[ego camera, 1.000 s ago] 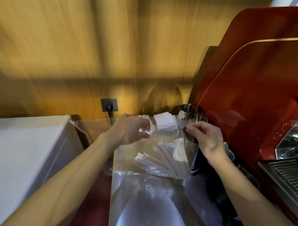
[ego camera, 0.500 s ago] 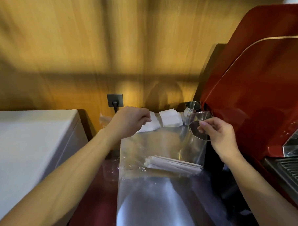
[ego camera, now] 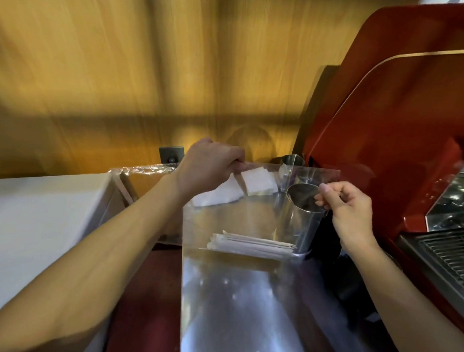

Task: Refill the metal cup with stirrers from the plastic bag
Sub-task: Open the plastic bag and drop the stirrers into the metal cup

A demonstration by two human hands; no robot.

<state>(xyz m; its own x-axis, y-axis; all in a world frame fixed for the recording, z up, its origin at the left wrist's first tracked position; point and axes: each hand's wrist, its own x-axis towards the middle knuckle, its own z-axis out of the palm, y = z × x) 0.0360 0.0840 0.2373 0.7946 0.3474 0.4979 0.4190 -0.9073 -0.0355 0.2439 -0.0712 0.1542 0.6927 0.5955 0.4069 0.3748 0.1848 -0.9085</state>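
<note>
raised higher than half a second ago, stretched wider. left hand (ego camera: 208, 169) pinching plastic bag (ego camera: 239, 218) at top left corner; stirrers (ego camera: 251, 246) flat along bottom fold; metal cup (ego camera: 303, 219) behind the film; right hand (ego camera: 349, 207) pinching top right edge.

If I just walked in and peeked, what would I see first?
Two hands, left hand and right hand, hold up a clear bag by its top corners, right in the middle. Paper-wrapped stirrers lie flat at the bottom of it, and a shiny metal cup shows through the plastic on the right. A big red coffee machine fills the right side.
</note>
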